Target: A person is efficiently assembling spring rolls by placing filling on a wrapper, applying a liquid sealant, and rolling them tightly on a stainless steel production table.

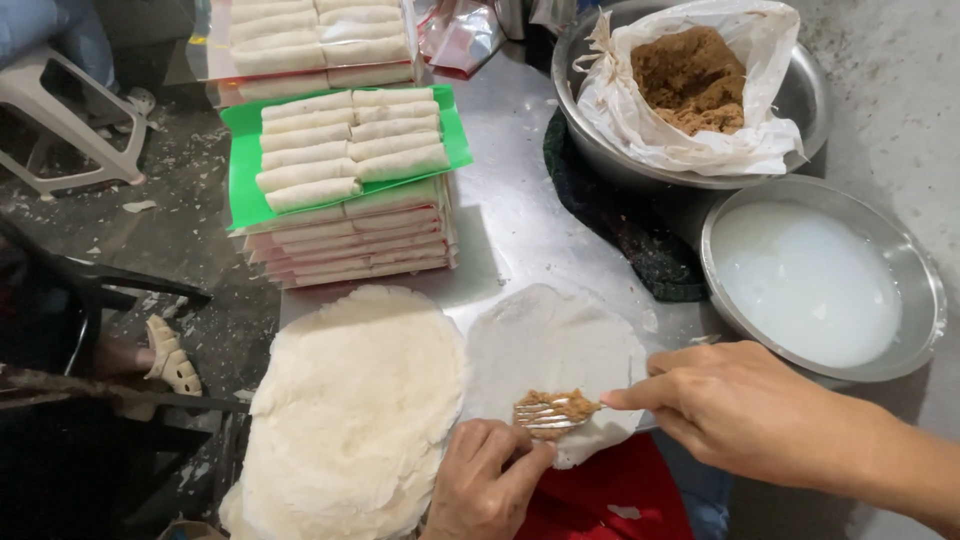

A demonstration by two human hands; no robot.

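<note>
A thin round white wrapper lies flat on the metal table. My right hand grips a fork whose tines press a small lump of brown filling onto the wrapper's near edge. My left hand rests at that same edge, fingers curled beside the fork tines and touching the wrapper. To the left sits a thick stack of round white wrappers.
A metal bowl at the back right holds a white bag of brown filling. A second metal bowl contains white liquid. Rolled spring rolls lie on green trays stacked at the back left. A stool stands on the littered floor.
</note>
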